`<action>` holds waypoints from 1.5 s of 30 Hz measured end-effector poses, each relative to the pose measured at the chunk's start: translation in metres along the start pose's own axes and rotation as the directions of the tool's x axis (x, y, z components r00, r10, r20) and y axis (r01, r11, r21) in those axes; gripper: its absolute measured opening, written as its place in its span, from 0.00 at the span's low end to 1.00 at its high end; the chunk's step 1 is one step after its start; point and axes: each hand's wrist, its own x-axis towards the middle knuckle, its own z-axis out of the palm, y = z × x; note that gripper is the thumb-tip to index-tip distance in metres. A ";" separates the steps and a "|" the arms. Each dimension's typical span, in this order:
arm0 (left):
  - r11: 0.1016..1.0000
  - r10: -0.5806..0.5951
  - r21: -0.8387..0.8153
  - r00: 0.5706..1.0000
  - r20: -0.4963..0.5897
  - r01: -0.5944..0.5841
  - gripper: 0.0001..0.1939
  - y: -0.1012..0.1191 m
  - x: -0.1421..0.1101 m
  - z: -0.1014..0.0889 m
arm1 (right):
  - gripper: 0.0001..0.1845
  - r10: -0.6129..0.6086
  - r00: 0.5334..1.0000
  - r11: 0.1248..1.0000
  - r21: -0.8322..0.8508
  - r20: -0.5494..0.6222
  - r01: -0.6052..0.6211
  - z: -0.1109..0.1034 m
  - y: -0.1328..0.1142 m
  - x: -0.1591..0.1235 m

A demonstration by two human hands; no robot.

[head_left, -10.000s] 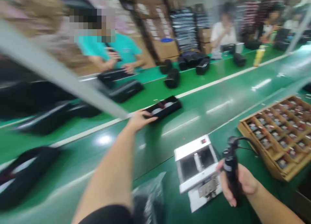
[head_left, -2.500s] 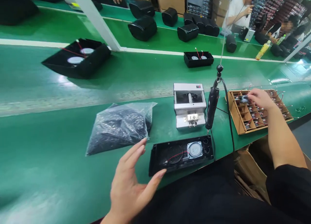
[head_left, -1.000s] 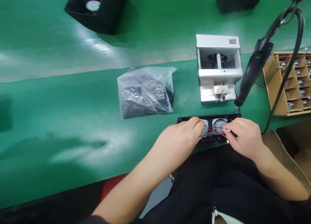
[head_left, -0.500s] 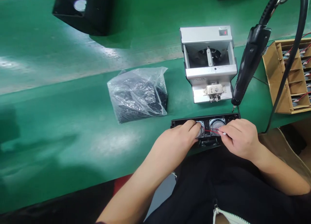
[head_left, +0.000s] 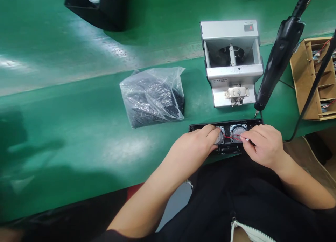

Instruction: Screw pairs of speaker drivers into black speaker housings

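A black speaker housing (head_left: pixel 231 124) lies at the near edge of the green bench, with two round silver speaker drivers (head_left: pixel 237 130) set inside it. My left hand (head_left: pixel 195 145) rests on the left part of the housing, its fingers closed around the left driver. My right hand (head_left: pixel 262 144) covers the right end and pinches a thin red wire (head_left: pixel 232 138) that runs between the two drivers. Much of the housing is hidden under both hands.
A grey screw feeder (head_left: pixel 232 61) stands just behind the housing. A black electric screwdriver (head_left: pixel 278 61) hangs on its cable to the right. A cardboard divider tray (head_left: pixel 313 77) sits far right, a clear bag of black parts (head_left: pixel 152 96) left, another black housing (head_left: pixel 97 7) on the belt.
Within the last second both hands stay on the housing, with only small shifts; the right hand keeps pinching the red wire. The view has drifted slightly.
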 end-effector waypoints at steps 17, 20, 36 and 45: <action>0.996 -0.029 0.087 0.953 0.301 0.003 0.20 0.002 0.012 -0.014 | 0.06 0.013 1.000 1.000 0.015 -0.006 -0.013 0.001 0.000 0.001; 0.993 -0.001 0.114 0.958 0.285 -0.033 0.20 0.003 0.010 -0.009 | 0.04 0.021 1.000 0.999 0.024 0.015 -0.021 -0.001 -0.003 0.000; 0.988 0.018 0.147 0.967 0.253 -0.057 0.26 0.005 0.010 -0.010 | 0.34 0.290 0.920 0.925 0.322 -0.263 -0.199 -0.021 0.085 0.065; 0.990 0.046 0.120 0.975 0.219 -0.074 0.29 0.003 0.007 -0.015 | 0.29 0.410 0.909 0.721 0.635 -0.069 -0.277 0.010 0.117 0.081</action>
